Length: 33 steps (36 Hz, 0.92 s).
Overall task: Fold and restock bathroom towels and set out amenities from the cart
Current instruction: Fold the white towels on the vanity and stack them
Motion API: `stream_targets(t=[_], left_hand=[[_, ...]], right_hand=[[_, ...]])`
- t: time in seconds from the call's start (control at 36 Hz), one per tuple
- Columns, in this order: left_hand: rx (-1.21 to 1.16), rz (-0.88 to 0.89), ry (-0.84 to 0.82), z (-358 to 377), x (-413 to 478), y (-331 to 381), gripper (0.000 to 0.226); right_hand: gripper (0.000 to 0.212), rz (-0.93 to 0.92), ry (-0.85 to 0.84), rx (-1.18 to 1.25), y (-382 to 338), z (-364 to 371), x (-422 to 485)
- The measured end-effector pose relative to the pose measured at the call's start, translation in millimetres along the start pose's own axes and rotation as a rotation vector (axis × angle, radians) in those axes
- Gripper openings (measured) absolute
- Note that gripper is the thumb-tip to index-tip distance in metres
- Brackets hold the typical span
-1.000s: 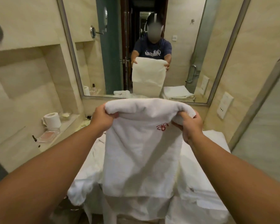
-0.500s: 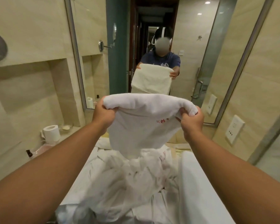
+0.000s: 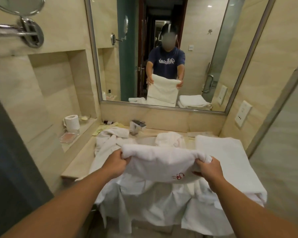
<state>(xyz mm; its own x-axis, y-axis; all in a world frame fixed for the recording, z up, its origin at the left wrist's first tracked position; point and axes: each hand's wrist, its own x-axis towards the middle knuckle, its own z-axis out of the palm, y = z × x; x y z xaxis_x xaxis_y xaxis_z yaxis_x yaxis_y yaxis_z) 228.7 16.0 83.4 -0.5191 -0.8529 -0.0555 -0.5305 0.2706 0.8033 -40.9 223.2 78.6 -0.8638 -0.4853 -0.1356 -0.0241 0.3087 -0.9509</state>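
Note:
I hold a white towel (image 3: pixel 162 162) with a red embroidered mark stretched between both hands, low over the vanity. My left hand (image 3: pixel 114 163) grips its left top corner and my right hand (image 3: pixel 207 169) grips its right top corner. Under it a crumpled white robe or towel (image 3: pixel 110 141) spreads across the counter and hangs over the front edge. A folded white towel (image 3: pixel 222 152) lies on the counter to the right. The sink basin is mostly hidden beneath the linen.
A chrome faucet (image 3: pixel 137 126) stands behind the linen. The left wall niche holds a toilet roll (image 3: pixel 72 121), a small dish (image 3: pixel 83 118) and a clear tray (image 3: pixel 69 137). Small amenity bottles (image 3: pixel 107 122) sit at the counter's back left. A mirror (image 3: pixel 162 48) faces me; a glass partition (image 3: pixel 282 152) stands right.
Both hands have lowered the towel from chest height down to just above the counter. The view has tilted down, so the vanity top and faucet show.

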Motion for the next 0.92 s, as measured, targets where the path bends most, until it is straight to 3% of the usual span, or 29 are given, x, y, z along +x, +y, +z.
stream_targets(t=[0.08,0.19,0.33,0.44,0.72,0.92], left_hand=[[0.097,0.012,-0.064,6,-24,-19,0.042],[0.167,0.01,-0.1,16,-51,-38,0.039],[0.159,0.012,-0.15,25,-63,-58,0.042],[0.136,-0.027,-0.099,37,-59,-65,0.047],[0.1,-0.193,0.105,63,29,-58,0.051],[0.212,-0.231,0.146,89,109,-52,0.041]], right_hand=[[0.009,0.043,0.007,-0.12,29,-8,-15],[0.035,0.051,0.019,-0.232,62,-17,-38],[0.039,0.049,-0.009,-0.272,83,-20,-47],[0.046,0.054,-0.003,-0.263,88,-7,-42],[0.062,0.077,0.011,-0.238,72,51,40],[0.05,0.102,0.024,-0.223,83,101,119]])
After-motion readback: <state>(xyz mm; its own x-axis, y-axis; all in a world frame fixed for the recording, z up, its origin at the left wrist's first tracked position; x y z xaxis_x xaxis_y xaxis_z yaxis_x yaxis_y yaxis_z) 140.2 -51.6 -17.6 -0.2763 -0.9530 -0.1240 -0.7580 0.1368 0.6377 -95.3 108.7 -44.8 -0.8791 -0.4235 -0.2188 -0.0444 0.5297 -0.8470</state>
